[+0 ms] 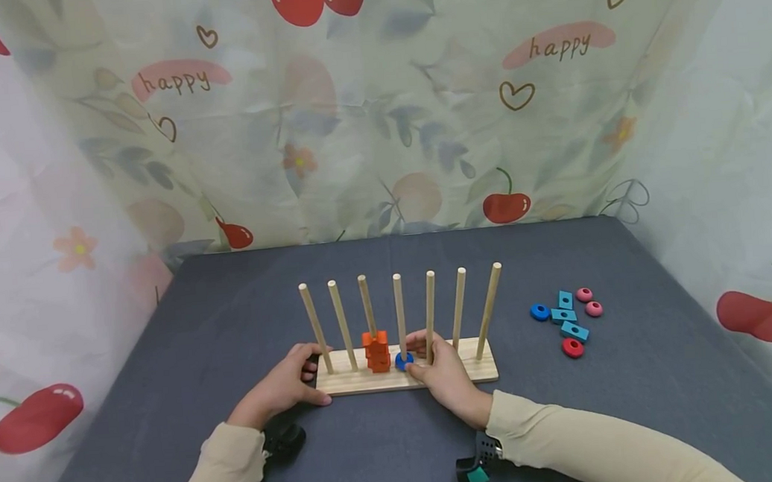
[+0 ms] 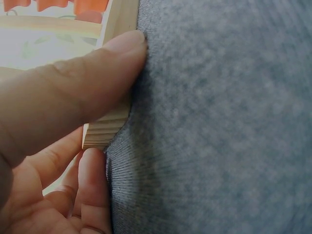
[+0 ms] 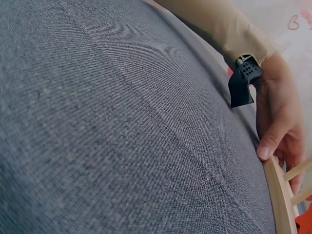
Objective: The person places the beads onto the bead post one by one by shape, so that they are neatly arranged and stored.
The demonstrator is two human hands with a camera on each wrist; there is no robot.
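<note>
Left hand (image 1: 289, 378) gripping the wooden base (image 1: 358, 382), right hand (image 1: 448, 375) grasping a blue ring (image 1: 402, 361) around the middle peg (image 1: 400, 311).

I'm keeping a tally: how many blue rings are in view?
2. One blue ring is low on the middle peg, by the right hand; the other lies on the table right of the rack, leftmost of the loose pieces. The hand could hide another.
</note>
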